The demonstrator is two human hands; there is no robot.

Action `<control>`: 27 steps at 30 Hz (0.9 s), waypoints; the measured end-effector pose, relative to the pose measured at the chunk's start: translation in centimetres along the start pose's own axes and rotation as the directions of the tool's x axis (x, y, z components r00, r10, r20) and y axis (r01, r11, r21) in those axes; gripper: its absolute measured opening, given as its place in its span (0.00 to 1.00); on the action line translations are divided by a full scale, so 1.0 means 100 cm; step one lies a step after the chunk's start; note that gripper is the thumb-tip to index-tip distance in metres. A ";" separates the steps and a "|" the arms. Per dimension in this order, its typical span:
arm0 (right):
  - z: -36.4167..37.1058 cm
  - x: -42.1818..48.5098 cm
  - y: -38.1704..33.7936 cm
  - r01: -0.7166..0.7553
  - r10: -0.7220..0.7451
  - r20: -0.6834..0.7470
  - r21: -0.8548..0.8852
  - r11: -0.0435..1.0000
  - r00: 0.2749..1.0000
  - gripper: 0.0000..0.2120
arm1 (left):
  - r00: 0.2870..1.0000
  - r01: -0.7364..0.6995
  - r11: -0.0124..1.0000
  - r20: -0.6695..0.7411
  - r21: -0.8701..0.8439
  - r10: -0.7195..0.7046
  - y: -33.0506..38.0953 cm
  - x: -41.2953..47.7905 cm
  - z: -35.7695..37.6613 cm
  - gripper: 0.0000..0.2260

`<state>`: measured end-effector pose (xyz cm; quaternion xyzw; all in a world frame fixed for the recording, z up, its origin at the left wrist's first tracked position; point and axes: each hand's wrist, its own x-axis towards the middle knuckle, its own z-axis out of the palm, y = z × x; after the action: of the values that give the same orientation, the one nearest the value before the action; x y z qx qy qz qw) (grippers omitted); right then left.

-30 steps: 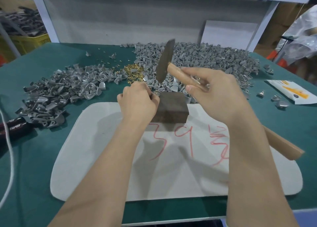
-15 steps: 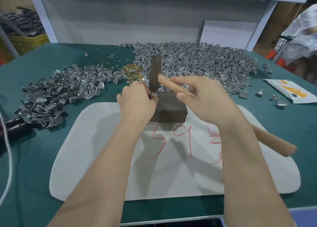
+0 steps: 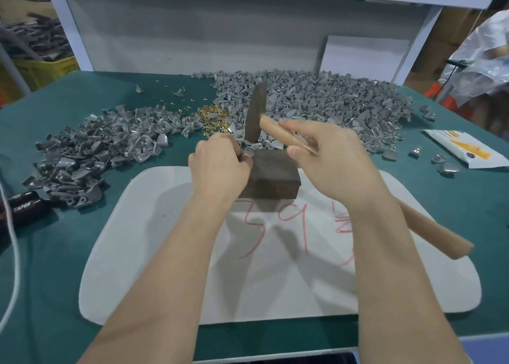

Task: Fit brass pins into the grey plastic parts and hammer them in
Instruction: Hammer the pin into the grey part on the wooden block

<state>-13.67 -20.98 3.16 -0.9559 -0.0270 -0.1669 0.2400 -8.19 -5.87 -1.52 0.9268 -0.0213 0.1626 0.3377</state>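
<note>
While the left hand (image 3: 220,165) is pinching one small grey plastic part (image 3: 249,152) against the top left edge of a dark block (image 3: 272,176) at frame centre, the right hand (image 3: 330,159) is gripping the wooden handle of a hammer (image 3: 256,115). The hammer's dark head is standing raised just above and behind that part, not touching it. The part is showing as a pale grey, rounded shell with a metallic glint at the fingertips; whether a pin is seated cannot be told. Matching parts are lying in a left heap (image 3: 96,148) at middle left and a larger heap (image 3: 316,99) across the upper centre and right. Loose brass pins (image 3: 213,118) are lying in a small golden cluster between them, just beyond the left hand. The block is sitting on the far edge of a white mat (image 3: 165,239) bearing red handwriting, "39" being legible. A black object (image 3: 26,206) at the left edge is carrying white lettering starting "TAP"; the rest is unclear. A white packet (image 3: 465,148) with orange print is lying at the right edge, its text being too small to read.
</note>
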 end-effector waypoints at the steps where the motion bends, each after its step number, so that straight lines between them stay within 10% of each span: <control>1: -0.001 0.000 -0.001 0.019 -0.019 -0.057 0.015 1.000 0.998 0.21 | 1.000 0.002 1.000 -0.003 -0.001 -0.002 0.000 0.000 0.000 0.03; 27: 0.009 0.005 0.009 -0.006 0.021 -0.135 0.107 0.994 0.991 0.16 | 1.000 0.022 0.942 0.018 -0.334 -0.017 0.000 0.006 -0.011 0.03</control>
<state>-12.78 -21.40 2.18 -0.9285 -0.0129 -0.2281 0.2928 -7.98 -5.13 -0.57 0.8576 -0.0418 0.1464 0.4913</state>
